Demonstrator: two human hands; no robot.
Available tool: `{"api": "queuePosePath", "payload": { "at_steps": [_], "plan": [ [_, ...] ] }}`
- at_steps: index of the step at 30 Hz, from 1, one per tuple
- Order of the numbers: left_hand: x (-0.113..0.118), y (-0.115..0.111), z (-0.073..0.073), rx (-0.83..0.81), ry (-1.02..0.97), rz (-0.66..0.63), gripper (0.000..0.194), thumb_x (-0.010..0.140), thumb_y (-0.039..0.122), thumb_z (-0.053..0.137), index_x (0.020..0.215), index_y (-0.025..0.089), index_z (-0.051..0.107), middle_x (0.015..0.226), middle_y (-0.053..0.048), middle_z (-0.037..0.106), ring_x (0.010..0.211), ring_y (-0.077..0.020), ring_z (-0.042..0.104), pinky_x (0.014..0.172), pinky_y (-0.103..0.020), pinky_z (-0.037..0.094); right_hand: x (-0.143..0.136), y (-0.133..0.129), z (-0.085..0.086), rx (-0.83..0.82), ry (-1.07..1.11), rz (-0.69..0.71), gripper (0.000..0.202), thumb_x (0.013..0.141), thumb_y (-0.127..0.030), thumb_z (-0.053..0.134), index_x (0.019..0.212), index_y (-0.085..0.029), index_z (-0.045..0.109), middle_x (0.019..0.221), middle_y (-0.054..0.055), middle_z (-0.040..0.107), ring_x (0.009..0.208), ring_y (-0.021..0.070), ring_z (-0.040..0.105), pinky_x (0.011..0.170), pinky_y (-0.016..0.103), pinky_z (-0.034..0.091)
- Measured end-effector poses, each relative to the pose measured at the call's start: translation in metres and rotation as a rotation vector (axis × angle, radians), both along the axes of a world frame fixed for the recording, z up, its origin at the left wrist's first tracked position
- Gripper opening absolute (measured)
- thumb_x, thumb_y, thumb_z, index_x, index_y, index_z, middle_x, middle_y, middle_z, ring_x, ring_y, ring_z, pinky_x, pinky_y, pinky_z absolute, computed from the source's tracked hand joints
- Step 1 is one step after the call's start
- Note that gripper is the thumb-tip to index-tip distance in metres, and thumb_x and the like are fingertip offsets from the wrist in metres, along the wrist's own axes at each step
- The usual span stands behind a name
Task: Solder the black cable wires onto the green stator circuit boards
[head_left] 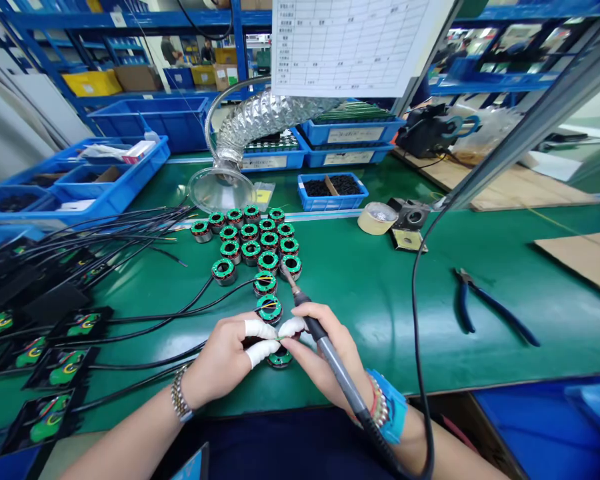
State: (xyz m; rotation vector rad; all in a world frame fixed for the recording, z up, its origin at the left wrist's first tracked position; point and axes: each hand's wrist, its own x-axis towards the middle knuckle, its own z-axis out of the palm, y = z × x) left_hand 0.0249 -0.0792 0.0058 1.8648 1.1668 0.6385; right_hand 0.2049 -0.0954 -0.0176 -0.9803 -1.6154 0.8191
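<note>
A soldering iron [334, 360] is held in the right hand [347, 350], and a thin wire [281, 339] seems pinched by the left hand [225, 360] above the nearest stator [279, 363] on the surface [375, 313]. Wire ends [263, 278] of black cables [195, 311] are laid over two stators [265, 289] beyond; at most stators clustered behind [251, 252], no cable is seen. Small black parts [344, 185] are kept in a divided blue bin [334, 203], circuit boards [350, 112] in stacked blue trays [320, 137].
</note>
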Motion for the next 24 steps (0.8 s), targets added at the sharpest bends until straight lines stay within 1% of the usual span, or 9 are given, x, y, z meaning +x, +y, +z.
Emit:
{"api": "queuePosePath", "payload": {
  "at_steps": [3,6,8,10,13,17,20,22,24],
  "plan": [
    [0.002,0.000,0.000,0.073,0.019,-0.011,0.012,0.083,0.022,0.058,0.084,0.018,0.069,0.078,-0.002,0.064,0.071,-0.0127,0.059,0.068,-0.023,0.046,0.001,0.000,0.001,0.098,-0.090,0.002,0.037,0.077,-0.009,0.060,0.108,-0.026,0.049,0.086,-0.001,0.063,0.070,0.0105,0.062,0.068,0.020,0.052],
    [0.004,0.002,0.002,0.043,0.007,-0.074,0.015,0.084,0.023,0.057,0.090,0.021,0.070,0.080,-0.002,0.065,0.073,-0.0130,0.060,0.069,-0.023,0.047,0.002,0.001,0.003,0.154,-0.135,0.006,0.035,0.078,-0.008,0.057,0.108,-0.024,0.050,0.088,0.000,0.063,0.072,0.0115,0.062,0.070,0.021,0.052],
    [0.005,0.003,0.003,0.019,-0.015,-0.067,0.014,0.084,0.024,0.058,0.088,0.020,0.071,0.080,-0.003,0.066,0.072,-0.0136,0.060,0.068,-0.023,0.048,0.003,0.002,0.003,0.132,-0.114,-0.005,0.034,0.077,-0.009,0.059,0.106,-0.024,0.050,0.086,0.000,0.064,0.069,0.0115,0.062,0.067,0.021,0.053],
    [0.005,0.002,0.003,0.016,-0.045,-0.020,0.013,0.082,0.024,0.059,0.084,0.019,0.072,0.078,-0.003,0.066,0.070,-0.0137,0.060,0.066,-0.023,0.048,0.003,0.003,0.003,0.080,-0.069,-0.036,0.033,0.075,-0.011,0.063,0.104,-0.024,0.051,0.082,-0.001,0.064,0.065,0.0112,0.062,0.063,0.020,0.052],
    [0.006,-0.002,0.001,0.014,-0.109,0.046,0.012,0.081,0.022,0.061,0.085,0.020,0.072,0.081,-0.003,0.067,0.072,-0.0142,0.062,0.065,-0.023,0.050,0.002,0.003,0.000,0.003,0.008,-0.073,0.033,0.073,-0.012,0.067,0.100,-0.024,0.053,0.078,-0.003,0.063,0.062,0.0105,0.061,0.060,0.020,0.052],
    [0.007,-0.006,-0.002,-0.018,-0.142,0.084,0.011,0.080,0.021,0.060,0.085,0.019,0.071,0.082,-0.003,0.067,0.075,-0.0142,0.063,0.068,-0.022,0.050,0.003,0.001,-0.008,-0.026,0.049,-0.056,0.031,0.074,-0.010,0.065,0.098,-0.024,0.052,0.076,-0.004,0.060,0.063,0.0091,0.060,0.060,0.018,0.051],
    [0.010,-0.005,-0.004,-0.037,-0.101,0.089,0.010,0.081,0.022,0.060,0.080,0.017,0.068,0.079,-0.003,0.065,0.071,-0.0131,0.061,0.065,-0.021,0.049,0.009,-0.002,-0.009,-0.011,0.012,-0.051,0.029,0.076,-0.011,0.063,0.100,-0.024,0.052,0.079,-0.003,0.061,0.066,0.0094,0.061,0.063,0.019,0.051],
    [0.011,-0.004,-0.007,-0.021,-0.038,0.083,0.009,0.080,0.022,0.060,0.077,0.017,0.067,0.077,-0.002,0.063,0.068,-0.0124,0.059,0.064,-0.021,0.048,0.018,-0.004,-0.006,0.013,-0.028,-0.093,0.025,0.077,-0.014,0.062,0.099,-0.023,0.053,0.080,-0.002,0.063,0.067,0.0104,0.062,0.064,0.020,0.051],
    [0.011,-0.003,-0.011,0.011,0.026,0.060,0.008,0.080,0.022,0.061,0.077,0.017,0.066,0.077,-0.002,0.062,0.067,-0.0120,0.057,0.064,-0.022,0.047,0.029,-0.007,-0.001,0.038,-0.085,-0.135,0.016,0.080,-0.014,0.059,0.094,-0.022,0.056,0.075,-0.002,0.064,0.063,0.0105,0.062,0.061,0.021,0.051]
  ]
}}
